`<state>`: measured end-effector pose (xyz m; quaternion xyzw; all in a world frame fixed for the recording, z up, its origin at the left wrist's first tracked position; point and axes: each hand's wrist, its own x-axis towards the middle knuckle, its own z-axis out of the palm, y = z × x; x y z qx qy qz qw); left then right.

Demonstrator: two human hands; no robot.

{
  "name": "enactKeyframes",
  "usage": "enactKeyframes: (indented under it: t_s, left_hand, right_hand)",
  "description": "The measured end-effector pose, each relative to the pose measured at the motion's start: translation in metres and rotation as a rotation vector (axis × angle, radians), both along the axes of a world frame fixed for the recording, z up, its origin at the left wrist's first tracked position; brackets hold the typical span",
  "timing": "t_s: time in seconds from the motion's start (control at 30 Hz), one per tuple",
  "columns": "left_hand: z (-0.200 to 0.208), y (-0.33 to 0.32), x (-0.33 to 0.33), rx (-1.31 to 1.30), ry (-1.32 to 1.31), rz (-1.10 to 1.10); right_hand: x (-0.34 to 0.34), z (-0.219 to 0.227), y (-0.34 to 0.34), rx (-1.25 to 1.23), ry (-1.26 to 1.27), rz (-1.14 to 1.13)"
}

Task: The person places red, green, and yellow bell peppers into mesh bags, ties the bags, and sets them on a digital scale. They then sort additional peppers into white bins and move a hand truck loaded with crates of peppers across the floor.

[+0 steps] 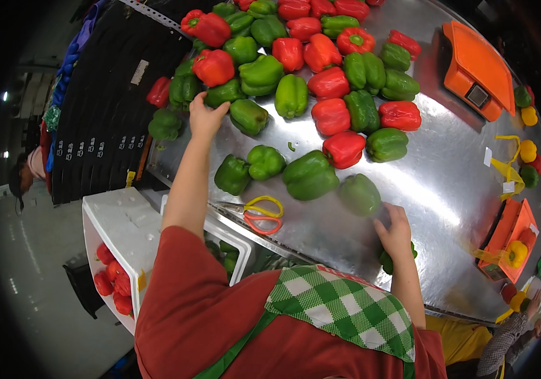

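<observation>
At the left of the steel table my left hand (206,119) reaches up to the pile. Its thumb and fingers are apart, beside a green bell pepper (225,93); whether they touch it is hard to tell. Another green bell pepper (249,117) lies just right of that hand. My right hand (395,232) is near the table's front edge, fingers spread and nothing held. Just beyond its fingertips is a motion-blurred green bell pepper (360,194). One more green pepper (386,261) shows partly behind the right wrist. A large green pepper (310,175) lies between the hands.
Scissors (263,215) with yellow and red handles lie by the front edge. Red and green peppers crowd the far side. An orange scale (477,72) stands far right, an orange tray (510,240) nearer. Left are a foam box (122,205) with red peppers and black crates (103,107).
</observation>
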<state>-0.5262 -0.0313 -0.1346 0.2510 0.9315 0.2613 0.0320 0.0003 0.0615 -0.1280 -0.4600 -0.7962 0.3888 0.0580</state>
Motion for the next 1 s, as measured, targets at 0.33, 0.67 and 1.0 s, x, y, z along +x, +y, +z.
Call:
enactKeyframes:
  t_s: [0.33, 0.67, 1.0]
  left_hand:
    - [0.068, 0.125, -0.011, -0.272, 0.453, -0.340]
    - [0.050, 0.211, -0.025, -0.911, 0.322, -0.280]
    - [0.007, 0.256, -0.097, -0.241, -0.133, -0.653]
  right_hand:
    - [-0.003, -0.002, 0.005, -0.102, -0.038, -0.068]
    - [0.001, -0.004, 0.010, -0.087, 0.009, -0.058]
    - [0.001, -0.008, 0.009, 0.011, 0.040, -0.052]
